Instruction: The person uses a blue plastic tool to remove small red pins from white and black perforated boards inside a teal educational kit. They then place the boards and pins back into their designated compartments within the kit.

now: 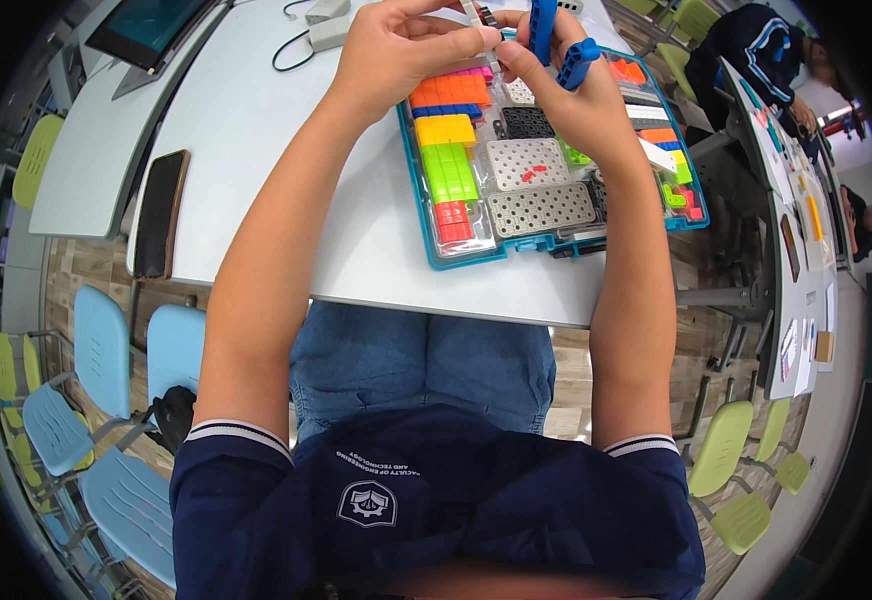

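Observation:
At the top edge of the view, both hands are raised over the far part of an open teal-edged kit case (438, 258) of plastic building pieces. My left hand (406, 48) pinches a thin pale strip with small dark parts (488, 20), partly cut off by the frame. My right hand (581, 105) curls around blue plastic building beams (577, 63), and its thumb meets the pale strip. Whether the blue beams and the strip are joined, I cannot tell. Below the hands, the case holds orange, yellow, green and red blocks (448, 172) and grey perforated plates (541, 208).
A dark phone (163, 213) lies at the left edge of the white table (246, 130). A white box (330, 33) with a black cable lies behind my left arm. Another person (756, 60) bends over a table at the right. Blue chairs (102, 345) stand at the left.

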`<action>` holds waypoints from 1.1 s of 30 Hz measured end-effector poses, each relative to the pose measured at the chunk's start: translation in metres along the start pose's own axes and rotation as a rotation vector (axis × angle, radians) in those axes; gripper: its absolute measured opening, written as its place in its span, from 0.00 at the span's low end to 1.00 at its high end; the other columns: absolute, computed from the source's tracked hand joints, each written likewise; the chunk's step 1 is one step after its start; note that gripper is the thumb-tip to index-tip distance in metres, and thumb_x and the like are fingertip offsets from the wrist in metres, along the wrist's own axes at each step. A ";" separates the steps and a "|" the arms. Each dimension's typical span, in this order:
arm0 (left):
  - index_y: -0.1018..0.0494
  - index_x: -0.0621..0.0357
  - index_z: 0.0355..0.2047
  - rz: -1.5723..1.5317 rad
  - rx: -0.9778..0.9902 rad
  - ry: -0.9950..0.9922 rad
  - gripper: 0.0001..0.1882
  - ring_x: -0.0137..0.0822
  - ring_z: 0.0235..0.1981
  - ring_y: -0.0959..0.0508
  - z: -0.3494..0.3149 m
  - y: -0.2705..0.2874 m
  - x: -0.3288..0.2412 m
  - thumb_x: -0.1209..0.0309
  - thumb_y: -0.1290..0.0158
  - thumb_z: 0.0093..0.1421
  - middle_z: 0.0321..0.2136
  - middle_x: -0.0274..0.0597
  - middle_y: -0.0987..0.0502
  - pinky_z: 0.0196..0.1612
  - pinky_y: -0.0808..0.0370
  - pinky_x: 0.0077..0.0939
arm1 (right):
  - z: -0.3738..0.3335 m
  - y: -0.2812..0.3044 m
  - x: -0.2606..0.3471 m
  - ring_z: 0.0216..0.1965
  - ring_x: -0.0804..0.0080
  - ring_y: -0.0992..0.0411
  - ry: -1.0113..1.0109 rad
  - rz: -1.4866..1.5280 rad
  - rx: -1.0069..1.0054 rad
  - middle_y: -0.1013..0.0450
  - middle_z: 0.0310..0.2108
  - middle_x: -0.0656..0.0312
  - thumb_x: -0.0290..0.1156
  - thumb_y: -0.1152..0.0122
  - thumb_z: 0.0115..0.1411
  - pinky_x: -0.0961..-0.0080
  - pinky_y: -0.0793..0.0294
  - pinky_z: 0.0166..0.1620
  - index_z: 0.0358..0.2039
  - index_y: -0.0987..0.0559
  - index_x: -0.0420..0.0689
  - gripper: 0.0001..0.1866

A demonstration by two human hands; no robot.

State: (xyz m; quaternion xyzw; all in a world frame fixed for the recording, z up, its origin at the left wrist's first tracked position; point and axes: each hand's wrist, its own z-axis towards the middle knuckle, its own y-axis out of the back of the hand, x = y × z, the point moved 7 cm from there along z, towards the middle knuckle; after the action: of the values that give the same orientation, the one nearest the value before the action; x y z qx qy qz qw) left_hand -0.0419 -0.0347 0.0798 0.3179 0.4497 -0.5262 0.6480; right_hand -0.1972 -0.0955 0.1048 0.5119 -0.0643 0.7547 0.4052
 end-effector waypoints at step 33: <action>0.29 0.70 0.60 -0.073 0.032 0.083 0.26 0.34 0.42 0.17 0.006 0.013 0.012 0.73 0.40 0.63 0.45 0.49 0.17 0.48 0.19 0.27 | 0.000 0.015 -0.008 0.34 0.81 0.29 0.004 -0.076 -0.024 0.26 0.34 0.67 0.35 0.35 0.68 0.81 0.28 0.38 0.46 0.26 0.42 0.13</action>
State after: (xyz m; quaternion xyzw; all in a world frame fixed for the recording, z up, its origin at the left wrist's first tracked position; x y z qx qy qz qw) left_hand -0.0274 -0.0415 0.0706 0.3332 0.4789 -0.5429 0.6041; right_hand -0.2061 -0.1101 0.1028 0.5077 -0.0529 0.7390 0.4397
